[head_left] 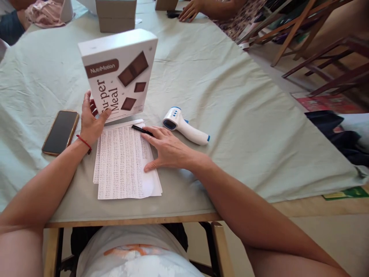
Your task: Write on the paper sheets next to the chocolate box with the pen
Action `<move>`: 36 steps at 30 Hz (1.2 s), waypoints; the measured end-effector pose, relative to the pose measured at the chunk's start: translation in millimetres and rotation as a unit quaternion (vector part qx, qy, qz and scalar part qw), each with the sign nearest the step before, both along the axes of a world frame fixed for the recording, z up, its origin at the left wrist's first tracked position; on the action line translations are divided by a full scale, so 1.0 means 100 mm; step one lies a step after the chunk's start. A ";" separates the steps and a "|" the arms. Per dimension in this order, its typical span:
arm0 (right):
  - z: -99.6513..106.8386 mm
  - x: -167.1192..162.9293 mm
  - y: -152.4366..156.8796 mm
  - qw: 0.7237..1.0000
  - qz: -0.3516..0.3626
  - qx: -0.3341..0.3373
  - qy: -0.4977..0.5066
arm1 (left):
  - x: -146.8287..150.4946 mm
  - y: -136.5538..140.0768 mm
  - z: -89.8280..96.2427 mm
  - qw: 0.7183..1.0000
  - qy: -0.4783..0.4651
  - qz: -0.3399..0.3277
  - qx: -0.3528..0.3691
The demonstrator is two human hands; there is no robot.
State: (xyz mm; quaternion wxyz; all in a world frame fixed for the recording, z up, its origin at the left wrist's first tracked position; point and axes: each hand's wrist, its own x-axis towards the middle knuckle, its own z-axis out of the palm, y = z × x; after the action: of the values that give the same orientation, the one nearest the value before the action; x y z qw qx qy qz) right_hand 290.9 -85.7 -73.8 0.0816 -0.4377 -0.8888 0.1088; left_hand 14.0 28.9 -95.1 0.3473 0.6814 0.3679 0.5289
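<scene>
In the head view, a white NutriMotion meal box [127, 82] with brown bar pictures stands on end, tilted slightly. My left hand [93, 119] grips its lower left edge, thumb across the front and fingers partly hidden behind. Below the box lie overlapping printed sheets [122, 165] covered in columns of small text. My right hand [167, 148] rests over their right side, fingers stretched out and thumb spread. A black pen [142, 130] lies at the sheets' upper part, its right end under my right fingertips. Just beyond this hand is a white and blue infrared thermometer [186, 126].
A smartphone [60, 132] lies left of my left hand on the pale green tablecloth [230, 115]. At the back stand a grey-brown box [116, 15] and a pink cloth [44, 13]. Another person's hand [190, 10] rests by a dark object. Wooden chairs [331, 61] stand at right.
</scene>
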 end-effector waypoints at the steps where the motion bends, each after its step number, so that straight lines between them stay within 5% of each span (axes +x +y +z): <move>1: 0.00 0.00 0.00 1.000 0.000 0.001 0.001 | 0.01 -0.04 0.04 1.000 -0.007 0.012 -0.002; 10: 0.02 0.00 -0.01 1.000 -0.002 -0.008 0.007 | 0.19 -0.41 0.25 0.991 -0.111 -0.055 -0.060; 21: 0.13 0.08 -0.01 0.998 -0.002 -0.010 0.056 | 0.20 -0.47 0.22 0.989 -0.039 -0.113 -0.082; 28: 0.24 0.40 0.03 0.955 -0.284 0.077 0.037 | 0.19 -0.41 0.17 0.990 -0.034 -0.121 -0.058; 36: 0.06 0.50 0.27 0.922 -0.383 -0.031 -0.040 | 0.15 -0.40 0.13 0.993 0.009 -0.090 -0.071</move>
State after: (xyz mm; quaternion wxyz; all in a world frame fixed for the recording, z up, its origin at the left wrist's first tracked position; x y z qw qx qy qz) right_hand 340.5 -59.2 -67.7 0.0678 -0.7513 -0.6516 0.0795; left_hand 29.0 -11.6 -82.2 0.4376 0.6903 0.3443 0.4619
